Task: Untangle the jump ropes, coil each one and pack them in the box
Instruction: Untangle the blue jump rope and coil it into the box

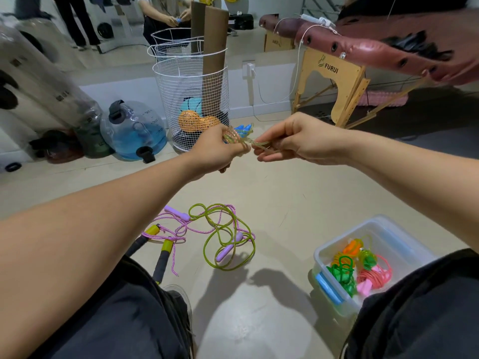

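Two jump ropes lie tangled together on the floor [272, 203] at about 7 o'clock from the frame's middle: a green rope [228, 239] with yellow-capped black handles [162, 260], and a pink speckled rope [178, 229] with two lilac handles [177, 213]. Their loops cross each other several times. A third rope, a clear glittery rope [239, 138] with blue handles [243, 128], is up in the hands near the centre.

At 4 o'clock sits the clear plastic box [388, 237] with a blue latch. In it are four coiled ropes, as far as can be counted: orange [348, 251], yellow-green [368, 257], green [342, 273] and pink [373, 277].

At 12 o'clock stands a white wire basket [191, 81] holding balls and cardboard tubes; at 10 o'clock a water jug [134, 130] with blue liquid; at 2 o'clock a folding massage table [363, 47] on wooden legs. Nothing lies between the hands and the box.

The left hand [217, 149] is closed around the glittery bundle, fingers curled tight. The right hand [298, 141] pinches the free strand between thumb and fingertips, the other fingers loosely bent. The two hands are just beside each other, the strand bridging them.
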